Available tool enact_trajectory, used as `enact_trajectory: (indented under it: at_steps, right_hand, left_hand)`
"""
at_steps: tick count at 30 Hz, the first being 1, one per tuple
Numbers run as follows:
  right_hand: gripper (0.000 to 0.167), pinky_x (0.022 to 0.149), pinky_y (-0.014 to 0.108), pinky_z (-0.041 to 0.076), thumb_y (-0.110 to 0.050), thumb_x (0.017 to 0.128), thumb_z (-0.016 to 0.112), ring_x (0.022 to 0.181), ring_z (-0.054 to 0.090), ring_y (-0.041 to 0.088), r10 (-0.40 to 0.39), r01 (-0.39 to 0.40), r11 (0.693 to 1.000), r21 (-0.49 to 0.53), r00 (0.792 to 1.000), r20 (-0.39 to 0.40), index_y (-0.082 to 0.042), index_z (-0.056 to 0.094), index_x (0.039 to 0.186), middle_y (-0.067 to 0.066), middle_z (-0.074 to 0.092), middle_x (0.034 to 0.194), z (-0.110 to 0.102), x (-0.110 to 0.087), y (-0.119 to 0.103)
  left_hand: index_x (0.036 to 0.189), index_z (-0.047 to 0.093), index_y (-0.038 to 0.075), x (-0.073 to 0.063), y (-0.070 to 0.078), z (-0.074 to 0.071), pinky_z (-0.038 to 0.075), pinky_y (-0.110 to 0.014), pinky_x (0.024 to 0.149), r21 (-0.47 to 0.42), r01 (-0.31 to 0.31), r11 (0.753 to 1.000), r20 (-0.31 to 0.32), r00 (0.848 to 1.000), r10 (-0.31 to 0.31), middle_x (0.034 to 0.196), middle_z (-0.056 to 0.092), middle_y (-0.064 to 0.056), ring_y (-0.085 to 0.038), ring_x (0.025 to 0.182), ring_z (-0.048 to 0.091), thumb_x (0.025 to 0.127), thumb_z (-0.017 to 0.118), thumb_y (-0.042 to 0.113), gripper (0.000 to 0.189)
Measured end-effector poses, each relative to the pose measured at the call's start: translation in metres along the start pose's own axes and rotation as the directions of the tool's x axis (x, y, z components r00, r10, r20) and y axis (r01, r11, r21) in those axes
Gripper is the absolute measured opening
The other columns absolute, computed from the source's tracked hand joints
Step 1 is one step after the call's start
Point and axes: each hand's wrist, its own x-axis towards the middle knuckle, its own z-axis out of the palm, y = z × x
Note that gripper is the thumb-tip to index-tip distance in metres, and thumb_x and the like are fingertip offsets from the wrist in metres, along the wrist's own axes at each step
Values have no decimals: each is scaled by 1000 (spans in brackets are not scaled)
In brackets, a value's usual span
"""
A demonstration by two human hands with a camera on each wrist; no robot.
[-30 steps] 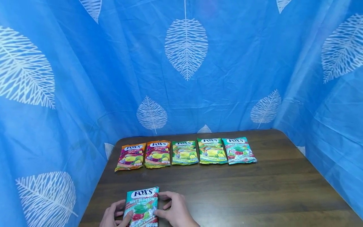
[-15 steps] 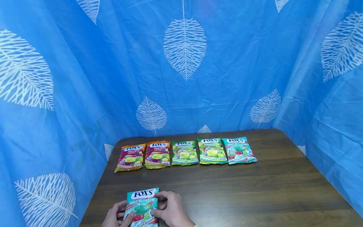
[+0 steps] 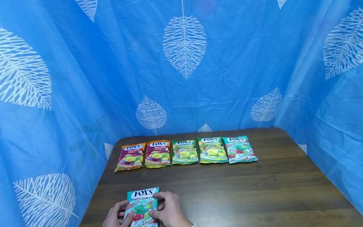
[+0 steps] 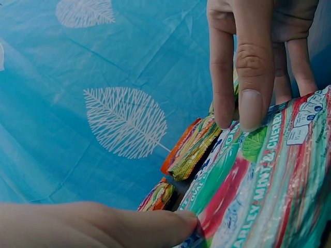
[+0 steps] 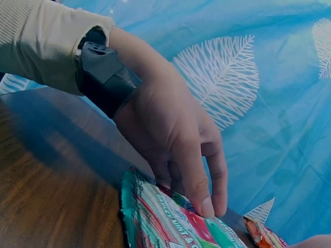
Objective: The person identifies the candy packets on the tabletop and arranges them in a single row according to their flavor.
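Note:
A teal Fox's Mint Blossom candy bag [image 3: 141, 205] lies face up at the near left of the table, its lower end cut off by the head view. My left hand [image 3: 117, 216] grips its left side, thumb on the printed front and fingers along the edge. From the right side my right hand [image 3: 171, 209] holds the same bag, thumb and index finger on its front near the edge. The left wrist view shows the left thumb [image 4: 176, 227] pressing on the bag's face. In the right wrist view the right thumb [image 5: 202, 201] lies on the red print.
Along the table's back lie two orange-purple Fruits bags [image 3: 157, 154], two green Spring Tea bags [image 3: 212, 151] and another Mint Blossom bag [image 3: 240, 149], in a row. A blue leaf-print curtain [image 3: 227, 78] surrounds the brown wooden table [image 3: 255, 192] at the back and sides.
My right hand has shifted a little left, its thumb and index finger now farther onto the bag's front. My left hand has moved slightly right; the bag stays nearly in place.

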Motion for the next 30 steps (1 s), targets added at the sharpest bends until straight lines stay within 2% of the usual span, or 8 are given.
enact_trajectory:
  at_steps: [7,13,21,30]
  right_hand:
    - [43,69,24,55,-8,86,95,75,62,13,8,-8,999,-31,1000,-16,0,77,125,-2,60,100,4,-1,1]
    - [47,71,24,55,-11,86,96,78,62,12,-7,5,999,-54,1000,-29,0,77,127,-7,61,103,4,-1,2]
    - [53,75,26,57,-10,86,95,84,64,14,-13,12,1000,-20,999,-37,0,74,134,-7,61,110,4,-3,4]
    - [58,76,25,57,-8,86,95,87,63,9,-59,58,998,-8,998,-37,4,71,138,-5,60,118,-3,-8,5]
  left_hand:
    - [144,56,-13,-1,-2,2,57,-43,81,12,13,1000,-15,1000,-13,123,60,-26,-32,102,61,98,83,44,78]
    - [144,57,-13,-3,1,3,59,-45,82,19,23,1000,-32,999,-22,123,59,-29,-36,104,61,97,84,41,76]
    - [145,57,-13,-6,11,1,63,-48,84,4,18,1000,-14,1000,-18,125,57,-31,-41,109,61,98,83,34,71]
    - [145,56,-14,-10,17,4,64,-47,81,-70,-15,997,19,1000,17,129,53,-33,-45,113,61,100,82,29,67]
